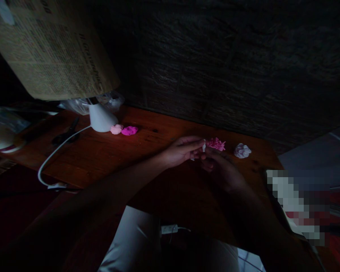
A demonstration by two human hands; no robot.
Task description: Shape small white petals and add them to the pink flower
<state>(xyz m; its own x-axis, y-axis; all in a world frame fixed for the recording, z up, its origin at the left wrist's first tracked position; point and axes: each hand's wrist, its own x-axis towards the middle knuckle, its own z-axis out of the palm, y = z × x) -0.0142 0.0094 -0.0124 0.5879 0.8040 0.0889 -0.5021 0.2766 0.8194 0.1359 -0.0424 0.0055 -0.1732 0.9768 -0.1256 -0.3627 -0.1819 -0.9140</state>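
Observation:
My left hand (181,152) is closed, its thumb and fingertips pinching a small white piece (204,146) that looks like soft modelling clay. My right hand (225,170) meets it from the right, with its fingertips bent against the same piece. Just behind the fingers lies a pink, many-petalled clay shape (217,144), partly covered by the hands. A pale, ruffled clay shape (242,150) sits farther right. To the left, a light pink lump (116,129) and a bright magenta lump (129,130) touch each other.
A lamp with a newsprint shade (62,49) and white base (100,118) stands at the table's (147,121) back left. Its white cable (44,160) loops over the front edge. Dark scissors (66,136) lie beside it. A dark brick wall (215,68) rises behind.

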